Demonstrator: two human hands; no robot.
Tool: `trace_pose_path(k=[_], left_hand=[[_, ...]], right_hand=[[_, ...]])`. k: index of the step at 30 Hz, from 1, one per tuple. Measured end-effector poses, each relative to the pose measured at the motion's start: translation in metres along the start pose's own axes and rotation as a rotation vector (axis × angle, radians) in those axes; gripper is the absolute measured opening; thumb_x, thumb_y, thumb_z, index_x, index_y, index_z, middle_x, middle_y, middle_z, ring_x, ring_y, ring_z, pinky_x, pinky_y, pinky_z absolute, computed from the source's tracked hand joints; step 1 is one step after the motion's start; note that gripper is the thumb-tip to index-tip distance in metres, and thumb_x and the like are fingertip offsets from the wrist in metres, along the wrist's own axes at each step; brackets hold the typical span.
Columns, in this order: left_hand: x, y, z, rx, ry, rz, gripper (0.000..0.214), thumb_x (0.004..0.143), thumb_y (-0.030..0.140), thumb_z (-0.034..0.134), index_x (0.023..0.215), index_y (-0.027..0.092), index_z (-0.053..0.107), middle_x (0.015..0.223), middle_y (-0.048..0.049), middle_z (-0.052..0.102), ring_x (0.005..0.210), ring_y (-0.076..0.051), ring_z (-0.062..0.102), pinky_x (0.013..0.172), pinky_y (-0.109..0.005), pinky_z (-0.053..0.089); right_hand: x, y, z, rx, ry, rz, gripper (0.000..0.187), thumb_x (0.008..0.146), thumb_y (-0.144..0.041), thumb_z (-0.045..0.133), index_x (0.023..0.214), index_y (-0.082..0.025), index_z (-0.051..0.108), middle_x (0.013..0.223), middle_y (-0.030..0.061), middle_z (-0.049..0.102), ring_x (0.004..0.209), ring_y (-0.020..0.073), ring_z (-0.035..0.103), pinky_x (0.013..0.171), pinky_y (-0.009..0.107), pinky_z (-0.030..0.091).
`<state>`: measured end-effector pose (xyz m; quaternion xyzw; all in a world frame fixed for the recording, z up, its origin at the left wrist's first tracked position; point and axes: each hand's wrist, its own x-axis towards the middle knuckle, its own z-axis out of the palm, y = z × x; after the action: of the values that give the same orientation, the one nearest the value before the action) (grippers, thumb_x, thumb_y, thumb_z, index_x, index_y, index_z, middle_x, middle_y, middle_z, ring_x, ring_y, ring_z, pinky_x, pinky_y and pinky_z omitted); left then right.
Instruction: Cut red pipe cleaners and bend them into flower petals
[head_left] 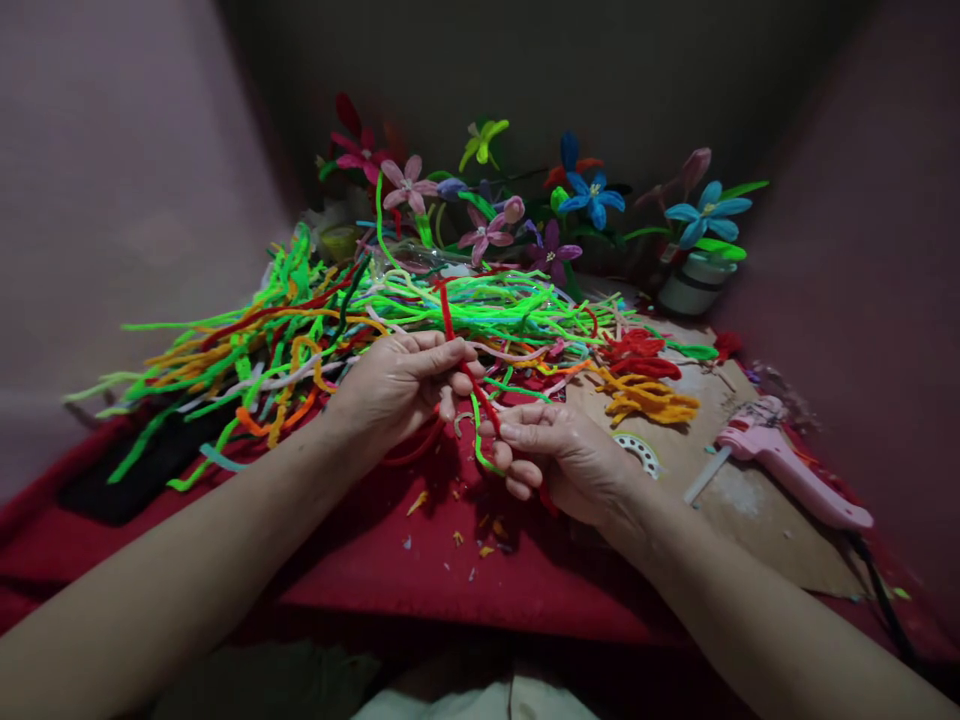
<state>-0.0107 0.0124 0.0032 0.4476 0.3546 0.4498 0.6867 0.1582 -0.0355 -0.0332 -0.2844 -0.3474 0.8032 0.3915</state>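
Observation:
My left hand [401, 385] is closed in a pinch around a red pipe cleaner [450, 320] that rises out of my fingers and runs down towards my right hand. My right hand [551, 450] is closed as well, pinching the lower part of the same red pipe cleaner together with a green pipe cleaner [478, 440] that curves between both hands. Both hands hover just above the red cloth [420, 570], in front of a big heap of loose pipe cleaners [315, 320] in green, orange, red and white.
Finished pipe-cleaner flowers [592, 195] stand in a row at the back, some in a white pot [694, 285]. A pink glue gun [780, 465] lies on brown cardboard [750, 520] at the right. Orange pieces [649, 395] and small scraps litter the cloth.

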Motion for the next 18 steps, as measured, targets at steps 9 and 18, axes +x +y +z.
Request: trace_pose_path(k=[9,18], left_hand=[[-0.006,0.005,0.004,-0.049,0.066,0.053,0.012,0.082,0.010,0.053,0.072,0.010,0.060,0.063,-0.0009,0.060,0.044,-0.004,0.051,0.038,-0.013,0.040],[-0.011,0.009,0.008,-0.064,0.007,0.130,0.002,0.082,0.017,0.057,0.080,0.017,0.058,0.057,0.0051,0.048,0.039,-0.002,0.039,0.037,-0.012,0.033]], right_hand=[[-0.005,0.001,0.006,0.014,0.138,-0.015,0.011,0.070,-0.020,0.067,0.072,-0.015,0.058,0.044,-0.0073,0.049,0.032,0.0007,0.022,0.032,0.014,0.014],[-0.006,0.004,0.011,-0.054,0.265,-0.119,0.011,0.068,-0.022,0.068,0.074,-0.017,0.060,0.040,-0.0083,0.046,0.032,0.0015,0.022,0.033,0.017,0.011]])
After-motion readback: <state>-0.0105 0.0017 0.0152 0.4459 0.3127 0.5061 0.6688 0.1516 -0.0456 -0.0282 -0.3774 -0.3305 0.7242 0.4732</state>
